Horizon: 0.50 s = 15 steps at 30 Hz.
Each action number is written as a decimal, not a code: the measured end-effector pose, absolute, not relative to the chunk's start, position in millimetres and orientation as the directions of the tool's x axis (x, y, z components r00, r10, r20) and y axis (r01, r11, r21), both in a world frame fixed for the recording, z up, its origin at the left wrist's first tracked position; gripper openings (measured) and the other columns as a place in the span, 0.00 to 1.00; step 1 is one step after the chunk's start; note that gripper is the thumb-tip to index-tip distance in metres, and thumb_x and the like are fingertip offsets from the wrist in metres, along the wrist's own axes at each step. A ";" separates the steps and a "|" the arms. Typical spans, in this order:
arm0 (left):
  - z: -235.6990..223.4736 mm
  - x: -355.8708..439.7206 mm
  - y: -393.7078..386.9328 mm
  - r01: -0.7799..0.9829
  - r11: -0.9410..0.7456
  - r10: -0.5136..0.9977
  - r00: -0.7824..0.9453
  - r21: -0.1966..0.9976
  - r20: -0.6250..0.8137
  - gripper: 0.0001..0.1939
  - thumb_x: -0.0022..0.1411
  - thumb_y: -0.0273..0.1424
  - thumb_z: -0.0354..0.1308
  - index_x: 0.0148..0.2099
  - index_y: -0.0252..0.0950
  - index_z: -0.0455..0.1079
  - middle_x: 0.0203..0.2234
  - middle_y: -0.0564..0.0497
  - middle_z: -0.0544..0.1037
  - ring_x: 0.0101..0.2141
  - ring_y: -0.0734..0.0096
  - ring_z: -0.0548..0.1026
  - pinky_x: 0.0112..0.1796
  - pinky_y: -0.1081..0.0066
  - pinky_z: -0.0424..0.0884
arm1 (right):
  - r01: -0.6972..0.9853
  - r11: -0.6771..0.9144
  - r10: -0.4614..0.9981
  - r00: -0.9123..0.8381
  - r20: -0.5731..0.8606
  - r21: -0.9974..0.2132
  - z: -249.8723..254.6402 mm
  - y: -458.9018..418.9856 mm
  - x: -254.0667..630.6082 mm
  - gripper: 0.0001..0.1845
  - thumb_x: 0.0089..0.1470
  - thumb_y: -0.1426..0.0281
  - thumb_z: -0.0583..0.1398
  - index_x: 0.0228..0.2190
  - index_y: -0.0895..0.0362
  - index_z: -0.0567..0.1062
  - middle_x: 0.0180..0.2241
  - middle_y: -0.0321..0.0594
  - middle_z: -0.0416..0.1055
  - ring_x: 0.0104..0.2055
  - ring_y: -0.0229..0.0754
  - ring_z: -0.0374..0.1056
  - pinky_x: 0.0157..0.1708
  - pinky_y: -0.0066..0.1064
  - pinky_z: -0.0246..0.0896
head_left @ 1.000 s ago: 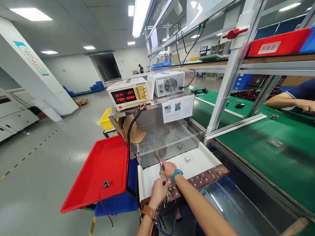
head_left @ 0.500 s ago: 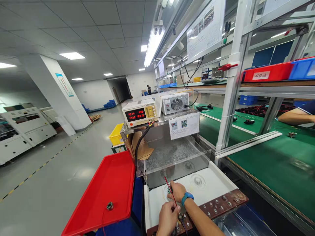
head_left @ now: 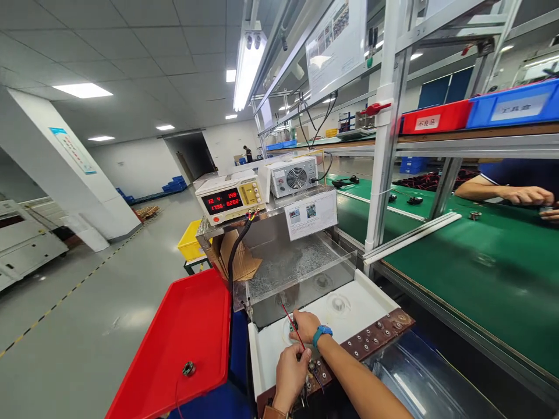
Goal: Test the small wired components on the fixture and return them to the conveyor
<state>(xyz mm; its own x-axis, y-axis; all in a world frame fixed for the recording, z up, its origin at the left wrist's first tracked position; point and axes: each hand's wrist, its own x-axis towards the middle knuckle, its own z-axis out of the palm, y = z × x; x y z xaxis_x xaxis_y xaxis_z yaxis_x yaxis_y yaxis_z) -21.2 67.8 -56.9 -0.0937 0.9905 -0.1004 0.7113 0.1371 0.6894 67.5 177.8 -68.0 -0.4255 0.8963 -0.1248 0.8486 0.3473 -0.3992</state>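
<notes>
My right hand (head_left: 308, 327), with a blue watch (head_left: 322, 333) on the wrist, is closed around a small round green electronic part (head_left: 292, 327) over the white tray (head_left: 369, 297). Most of that part is hidden by the fingers. Just below it, my left hand (head_left: 290, 372) pinches a red wire (head_left: 288, 316) between thumb and finger; the wire's upper end sticks up past the right hand. Beside the left fingertips, dark leads and a metal clamp-like piece (head_left: 312, 366) sit on the brown strip (head_left: 379, 326) with several metal studs.
A red tray (head_left: 192, 314) on the left holds a small round wired part (head_left: 188, 368). Behind the white tray stands a clear-walled box (head_left: 301, 265), with a power supply (head_left: 227, 198) showing red digits above. Across the green bench (head_left: 493, 256), another person's hand (head_left: 530, 196) works.
The view has swung to the right, bringing the other person's hands into sight. Both my hands keep about the same hold on the part and wire. The red digits on the power supply differ.
</notes>
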 end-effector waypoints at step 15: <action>-63.2 -29.8 79.3 0.165 0.025 0.985 -0.170 0.986 0.003 0.39 0.44 0.65 0.57 0.42 0.35 0.73 0.21 0.51 0.76 0.29 0.62 0.75 0.37 0.66 0.72 | 0.543 0.064 0.883 0.360 0.301 -0.838 2.1 201.0 190.1 0.16 0.50 0.55 0.61 0.32 0.54 0.68 0.22 0.32 0.69 0.25 0.40 0.65 0.26 0.28 0.54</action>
